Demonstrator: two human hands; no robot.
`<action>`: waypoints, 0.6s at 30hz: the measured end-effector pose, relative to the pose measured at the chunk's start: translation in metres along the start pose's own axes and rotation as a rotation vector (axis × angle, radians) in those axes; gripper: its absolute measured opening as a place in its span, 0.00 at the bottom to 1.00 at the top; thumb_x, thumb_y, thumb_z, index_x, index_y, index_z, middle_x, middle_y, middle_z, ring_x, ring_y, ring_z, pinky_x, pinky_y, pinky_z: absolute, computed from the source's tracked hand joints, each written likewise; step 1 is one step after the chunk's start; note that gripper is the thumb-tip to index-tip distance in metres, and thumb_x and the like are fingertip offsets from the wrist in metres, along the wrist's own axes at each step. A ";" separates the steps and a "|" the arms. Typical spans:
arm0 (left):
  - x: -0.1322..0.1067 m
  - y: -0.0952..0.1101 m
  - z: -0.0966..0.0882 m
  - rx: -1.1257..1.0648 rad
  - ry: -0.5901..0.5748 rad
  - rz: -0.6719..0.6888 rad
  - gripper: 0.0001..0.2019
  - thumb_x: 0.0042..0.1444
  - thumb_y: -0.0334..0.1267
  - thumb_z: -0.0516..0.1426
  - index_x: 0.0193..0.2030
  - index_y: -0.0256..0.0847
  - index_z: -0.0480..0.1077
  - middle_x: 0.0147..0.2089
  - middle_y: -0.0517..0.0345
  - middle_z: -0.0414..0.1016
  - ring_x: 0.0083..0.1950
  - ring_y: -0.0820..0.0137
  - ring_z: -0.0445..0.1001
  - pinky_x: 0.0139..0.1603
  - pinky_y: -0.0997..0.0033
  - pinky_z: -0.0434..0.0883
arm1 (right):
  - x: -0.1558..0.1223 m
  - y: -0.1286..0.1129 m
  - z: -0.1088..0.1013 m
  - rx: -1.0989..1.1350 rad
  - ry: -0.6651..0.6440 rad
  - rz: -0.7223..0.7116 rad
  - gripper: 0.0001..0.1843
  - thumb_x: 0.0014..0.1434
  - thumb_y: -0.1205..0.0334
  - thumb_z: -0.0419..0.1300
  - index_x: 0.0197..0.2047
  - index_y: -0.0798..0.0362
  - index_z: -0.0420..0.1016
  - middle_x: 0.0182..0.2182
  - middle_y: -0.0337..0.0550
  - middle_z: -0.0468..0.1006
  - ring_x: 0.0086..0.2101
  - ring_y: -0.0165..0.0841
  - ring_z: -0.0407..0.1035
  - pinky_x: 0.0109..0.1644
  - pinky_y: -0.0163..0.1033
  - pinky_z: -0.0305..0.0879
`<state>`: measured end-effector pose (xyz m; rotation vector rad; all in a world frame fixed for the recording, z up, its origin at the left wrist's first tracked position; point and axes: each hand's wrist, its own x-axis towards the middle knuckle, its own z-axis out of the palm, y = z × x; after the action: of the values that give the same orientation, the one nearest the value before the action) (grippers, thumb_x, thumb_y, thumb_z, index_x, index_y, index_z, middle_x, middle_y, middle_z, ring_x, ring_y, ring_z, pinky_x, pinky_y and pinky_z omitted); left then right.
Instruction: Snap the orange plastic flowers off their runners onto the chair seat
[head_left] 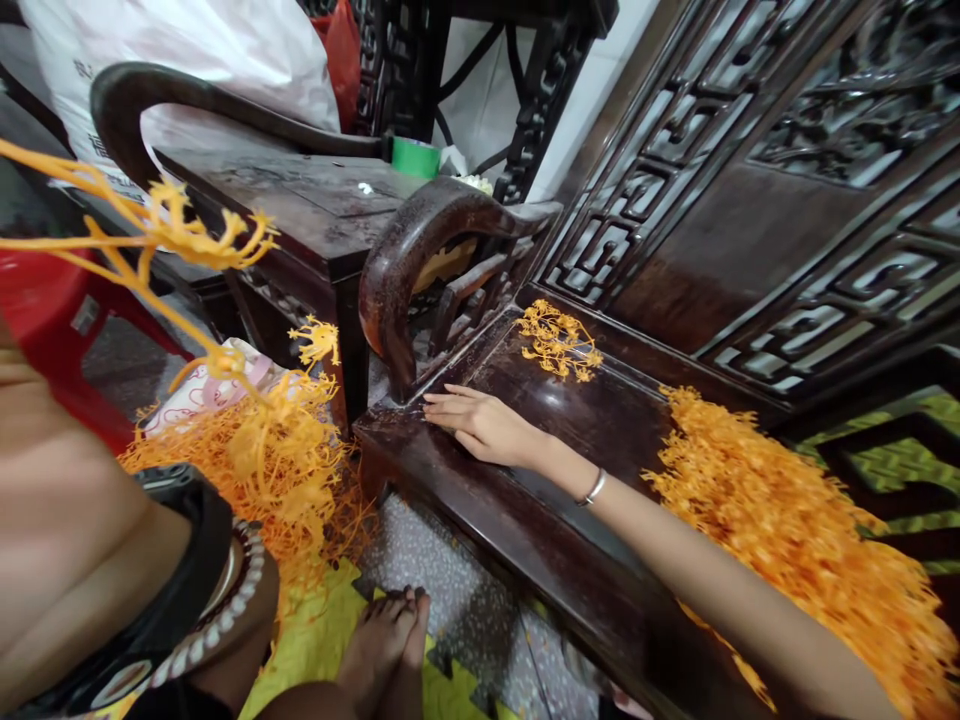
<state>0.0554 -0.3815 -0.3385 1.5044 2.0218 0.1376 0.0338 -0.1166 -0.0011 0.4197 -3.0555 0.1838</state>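
My right hand (480,425) lies flat on the dark wooden bench seat (592,420), fingers stretched toward the corner under the curved armrest (409,265). It holds nothing. A small clump of orange plastic sprigs (559,340) sits just beyond it on the seat. A big heap of the same orange sprigs (795,520) lies along the seat beside my forearm. My left wrist, with a black watch and a bead bracelet, is low on the left. My left hand (251,625) is mostly hidden under a bundle of orange sprigs (277,460). A long orange sprig (157,225) sticks up across the left.
A small dark side table (322,210) stands left of the bench with a green tape roll (415,157) on it and a white bag (187,50) behind. A red stool (45,320) is at the left. My bare feet (390,640) rest beside a yellow mat (315,640).
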 end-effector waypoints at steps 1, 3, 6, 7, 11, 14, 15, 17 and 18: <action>0.001 0.000 0.001 -0.001 -0.004 -0.003 0.24 0.63 0.27 0.42 0.62 0.44 0.65 0.63 0.51 0.66 0.61 0.59 0.66 0.63 0.54 0.62 | -0.002 0.000 -0.001 -0.004 -0.006 0.002 0.23 0.59 0.73 0.46 0.55 0.62 0.70 0.55 0.49 0.71 0.61 0.35 0.58 0.69 0.49 0.47; 0.002 -0.001 0.002 -0.006 -0.010 -0.006 0.23 0.63 0.27 0.43 0.61 0.44 0.65 0.63 0.51 0.66 0.61 0.59 0.66 0.63 0.54 0.62 | -0.009 0.002 -0.003 -0.005 -0.012 0.010 0.22 0.59 0.73 0.45 0.54 0.62 0.71 0.55 0.48 0.72 0.61 0.35 0.58 0.69 0.50 0.47; 0.002 -0.002 0.001 -0.020 -0.015 -0.001 0.23 0.63 0.27 0.43 0.62 0.44 0.65 0.63 0.51 0.66 0.61 0.60 0.66 0.63 0.56 0.62 | -0.018 0.004 -0.008 0.008 0.025 0.048 0.22 0.60 0.73 0.45 0.52 0.59 0.72 0.53 0.47 0.74 0.61 0.35 0.58 0.68 0.51 0.48; 0.001 -0.002 0.001 -0.026 -0.015 0.001 0.24 0.63 0.27 0.43 0.62 0.44 0.64 0.63 0.51 0.65 0.61 0.60 0.66 0.63 0.56 0.61 | -0.020 0.005 -0.009 0.016 0.051 0.068 0.22 0.60 0.73 0.45 0.52 0.59 0.72 0.53 0.46 0.74 0.61 0.35 0.59 0.68 0.50 0.48; 0.001 0.000 0.000 -0.040 -0.021 0.008 0.24 0.63 0.27 0.42 0.63 0.44 0.63 0.64 0.53 0.64 0.62 0.60 0.65 0.64 0.57 0.60 | -0.014 0.005 -0.008 0.055 0.139 0.109 0.22 0.61 0.72 0.44 0.52 0.57 0.73 0.54 0.45 0.73 0.61 0.34 0.58 0.67 0.51 0.50; 0.001 0.001 -0.001 -0.041 -0.025 0.003 0.25 0.63 0.28 0.40 0.64 0.43 0.62 0.64 0.52 0.64 0.63 0.59 0.64 0.64 0.55 0.59 | 0.002 0.002 -0.002 0.064 0.134 0.089 0.21 0.62 0.70 0.44 0.52 0.56 0.73 0.53 0.45 0.74 0.58 0.35 0.63 0.64 0.50 0.53; 0.002 0.001 -0.001 -0.042 -0.027 -0.002 0.25 0.63 0.27 0.40 0.64 0.42 0.63 0.64 0.52 0.64 0.63 0.59 0.64 0.64 0.55 0.59 | 0.009 0.001 0.001 0.055 0.136 0.099 0.21 0.62 0.71 0.45 0.52 0.56 0.73 0.52 0.46 0.75 0.55 0.35 0.66 0.62 0.49 0.55; 0.002 0.002 -0.003 -0.047 -0.032 -0.006 0.25 0.63 0.27 0.41 0.64 0.43 0.63 0.63 0.52 0.65 0.62 0.60 0.64 0.64 0.56 0.60 | 0.019 -0.002 0.005 0.020 0.141 0.138 0.20 0.61 0.72 0.46 0.51 0.57 0.74 0.50 0.47 0.76 0.49 0.36 0.70 0.57 0.48 0.59; 0.001 0.002 -0.004 -0.051 -0.033 -0.005 0.25 0.62 0.27 0.41 0.64 0.43 0.62 0.63 0.52 0.65 0.62 0.60 0.64 0.64 0.56 0.60 | 0.023 -0.004 0.007 -0.004 0.137 0.156 0.20 0.61 0.72 0.46 0.51 0.57 0.74 0.49 0.48 0.77 0.47 0.36 0.72 0.55 0.48 0.60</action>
<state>0.0551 -0.3785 -0.3351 1.4608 1.9816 0.1599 0.0127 -0.1275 -0.0064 0.1601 -2.9519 0.2032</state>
